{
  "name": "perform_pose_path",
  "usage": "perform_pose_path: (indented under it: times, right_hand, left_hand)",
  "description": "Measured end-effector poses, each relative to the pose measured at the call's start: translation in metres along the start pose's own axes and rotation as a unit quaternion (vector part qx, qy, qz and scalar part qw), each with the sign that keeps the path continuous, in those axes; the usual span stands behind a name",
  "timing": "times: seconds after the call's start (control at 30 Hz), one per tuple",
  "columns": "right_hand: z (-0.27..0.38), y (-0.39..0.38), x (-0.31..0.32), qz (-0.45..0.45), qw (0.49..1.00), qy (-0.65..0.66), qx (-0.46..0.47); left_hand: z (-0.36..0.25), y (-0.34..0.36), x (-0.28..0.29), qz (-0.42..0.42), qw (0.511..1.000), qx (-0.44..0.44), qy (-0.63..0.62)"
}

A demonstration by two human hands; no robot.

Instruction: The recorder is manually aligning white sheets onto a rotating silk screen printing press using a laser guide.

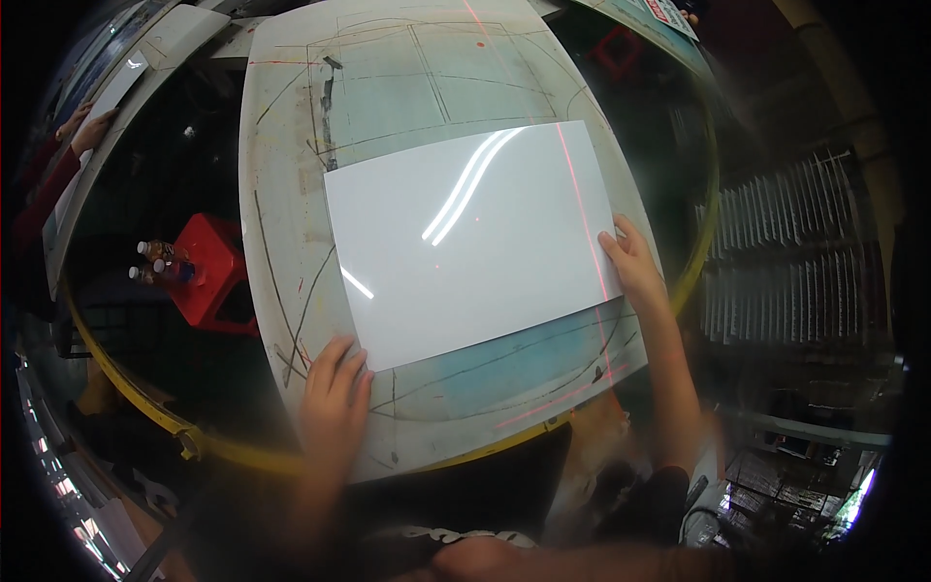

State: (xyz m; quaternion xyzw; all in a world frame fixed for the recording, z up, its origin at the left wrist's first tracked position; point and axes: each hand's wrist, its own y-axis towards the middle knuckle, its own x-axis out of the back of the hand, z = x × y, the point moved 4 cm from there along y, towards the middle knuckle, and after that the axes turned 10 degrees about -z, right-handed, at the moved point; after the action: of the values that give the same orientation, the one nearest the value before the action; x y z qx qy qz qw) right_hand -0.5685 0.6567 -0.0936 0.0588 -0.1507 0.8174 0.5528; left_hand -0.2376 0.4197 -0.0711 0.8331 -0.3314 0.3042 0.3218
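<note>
A glossy white sheet (475, 262) lies slightly askew on a pale, pencil-marked board (281, 194), with ceiling light glaring on its surface. My right hand (635, 264) grips the sheet's right edge near the lower right corner, thumb on top and some fingers hidden. At the lower left corner, my left hand (335, 393) rests with its fingers stretched out on the board, fingertips beside or just touching the sheet's corner. A thin red light line (582, 209) runs down over the board and the sheet's right part.
A yellow curved rail (136, 388) rings the board. To the left stands a red stool (208, 276) with several bottles (167, 267) on it. Another person's hands (92, 131) hold a white sheet at the far left. Racks with stacked sheets (776, 252) stand at the right.
</note>
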Motion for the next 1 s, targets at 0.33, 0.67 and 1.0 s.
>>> perform_pose_path:
  times: [0.33,0.67,1.0]
  right_hand:
    - [0.005,0.001,0.001,0.016,0.999,-0.021,-0.018]
    - [0.002,0.001,0.001,0.013,0.999,-0.040,-0.028]
    - [0.008,-0.003,-0.004,-0.019,0.999,-0.038,-0.005]
  left_hand:
    - [-0.003,0.002,-0.001,-0.003,1.000,0.003,-0.003]
    - [-0.004,0.001,-0.001,0.001,1.000,0.014,0.000]
    - [-0.009,0.003,0.000,-0.008,1.000,0.008,0.008]
